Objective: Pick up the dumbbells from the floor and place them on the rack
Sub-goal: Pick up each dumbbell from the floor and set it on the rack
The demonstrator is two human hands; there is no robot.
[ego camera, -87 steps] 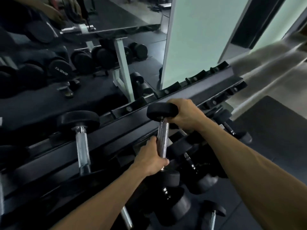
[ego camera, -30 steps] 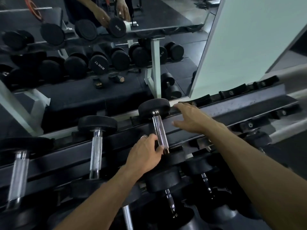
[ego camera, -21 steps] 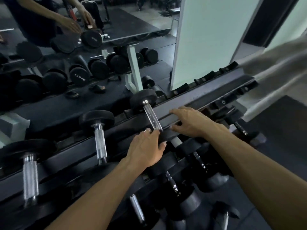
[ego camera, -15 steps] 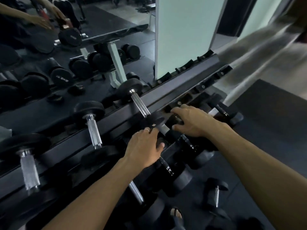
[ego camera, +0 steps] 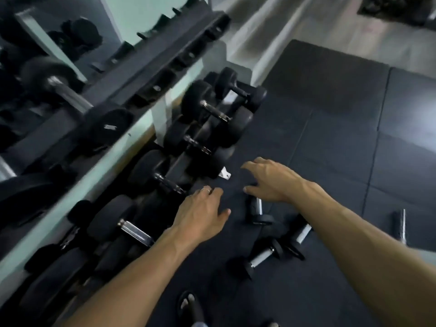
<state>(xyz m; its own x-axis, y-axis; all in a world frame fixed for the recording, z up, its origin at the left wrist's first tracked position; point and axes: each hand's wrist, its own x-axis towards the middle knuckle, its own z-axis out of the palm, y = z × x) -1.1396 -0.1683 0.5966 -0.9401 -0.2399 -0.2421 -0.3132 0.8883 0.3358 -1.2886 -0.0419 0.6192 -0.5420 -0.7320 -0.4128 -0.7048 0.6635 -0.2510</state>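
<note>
With both hands [ego camera: 238, 197] empty (fingers spread), the nearest floor dumbbell [ego camera: 257, 212] is best gripped mid-handle before being lifted to the rack [ego camera: 151, 74].

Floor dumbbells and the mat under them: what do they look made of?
Small dumbbell under the right hand: matte black ends, probably rubber-coated; the handle is bright and mirror-glinting, so likely chromed steel. The dumbbell nearer the foot looks the same. Floor mat: dull dark tiles with visible seams and no shine, most likely rubber. Motion blur hides any surface texture.
</note>
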